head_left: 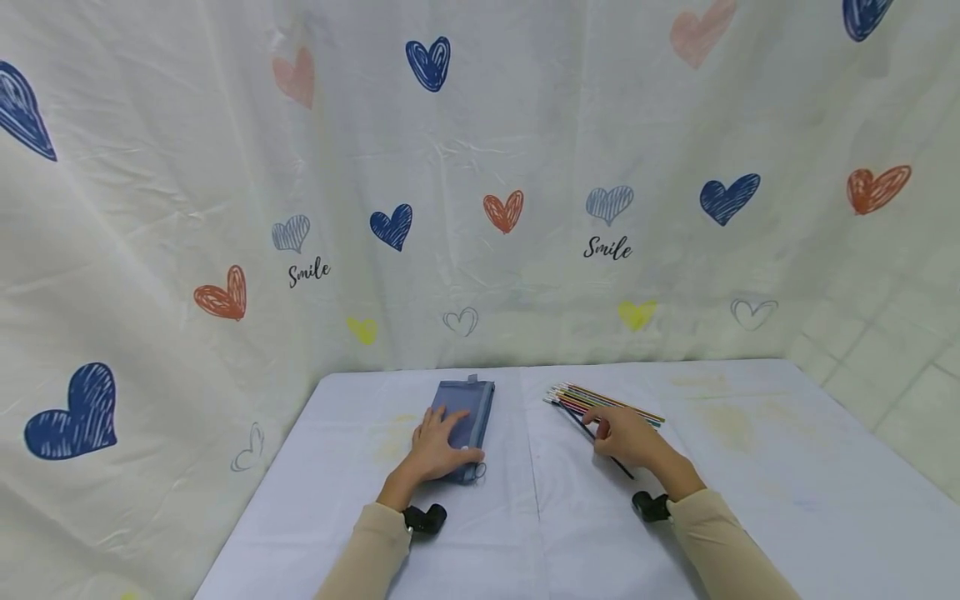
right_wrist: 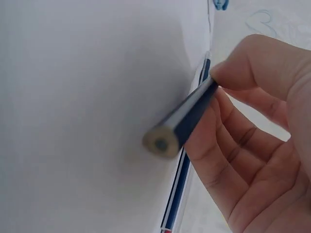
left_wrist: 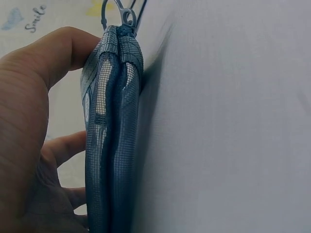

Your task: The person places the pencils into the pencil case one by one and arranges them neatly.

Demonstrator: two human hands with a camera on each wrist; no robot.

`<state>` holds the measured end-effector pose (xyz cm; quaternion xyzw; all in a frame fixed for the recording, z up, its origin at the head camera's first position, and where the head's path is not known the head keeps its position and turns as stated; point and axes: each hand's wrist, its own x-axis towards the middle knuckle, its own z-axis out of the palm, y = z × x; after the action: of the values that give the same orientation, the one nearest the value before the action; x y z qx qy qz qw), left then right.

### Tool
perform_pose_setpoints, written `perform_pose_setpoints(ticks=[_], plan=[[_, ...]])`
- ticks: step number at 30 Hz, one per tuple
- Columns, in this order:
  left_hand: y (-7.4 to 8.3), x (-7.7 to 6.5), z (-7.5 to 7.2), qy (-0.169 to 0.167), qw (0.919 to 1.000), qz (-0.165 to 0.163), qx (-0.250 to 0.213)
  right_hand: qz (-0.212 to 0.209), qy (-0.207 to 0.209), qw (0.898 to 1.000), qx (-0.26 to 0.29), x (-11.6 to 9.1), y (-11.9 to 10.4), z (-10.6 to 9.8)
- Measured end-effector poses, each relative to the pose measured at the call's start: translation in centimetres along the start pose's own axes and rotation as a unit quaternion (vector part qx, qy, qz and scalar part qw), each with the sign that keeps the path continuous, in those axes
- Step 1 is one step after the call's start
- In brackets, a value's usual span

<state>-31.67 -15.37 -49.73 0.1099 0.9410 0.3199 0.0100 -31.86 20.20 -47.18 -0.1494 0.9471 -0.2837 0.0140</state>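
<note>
A blue mesh zippered pencil case (head_left: 453, 395) lies flat on the table, left of the middle. Spread over its upper face, my left hand (head_left: 435, 448) rests with the thumb near the right edge. The left wrist view shows the zipper side of the case and a ring-like zipper pull (left_wrist: 127, 17) at its end. My right hand (head_left: 628, 437) pinches a dark blue pencil (right_wrist: 197, 109) between thumb and fingers; its flat, unsharpened end faces the right wrist camera. Just beyond it lies a bunch of coloured pencils (head_left: 573, 395), with one blue-and-white pencil (right_wrist: 179, 189) visible close behind the hand.
A white cloth covers the table (head_left: 517, 533). Behind it hangs a pale curtain (head_left: 547, 108) printed with hearts and the word Smile. A dark wrist camera (head_left: 425, 519) sits on the left wrist, another camera (head_left: 649, 506) on the right.
</note>
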Motion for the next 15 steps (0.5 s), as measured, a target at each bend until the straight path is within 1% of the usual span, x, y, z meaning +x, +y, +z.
perform_pose_setpoints(ticks=[6,10,15], plan=[[0.07,-0.01,0.06,0.008,0.9999,0.0,-0.012,0.016,0.008,0.999,0.045,0.05,0.04,-0.04],[0.02,-0.04,0.21,0.011,0.9998,-0.005,-0.015,0.033,0.008,0.997,0.073,0.01,-0.27,-0.13],[0.08,-0.02,0.4,0.017,0.9997,-0.008,-0.012,0.044,0.002,0.99,0.137,0.11,-0.71,-0.02]])
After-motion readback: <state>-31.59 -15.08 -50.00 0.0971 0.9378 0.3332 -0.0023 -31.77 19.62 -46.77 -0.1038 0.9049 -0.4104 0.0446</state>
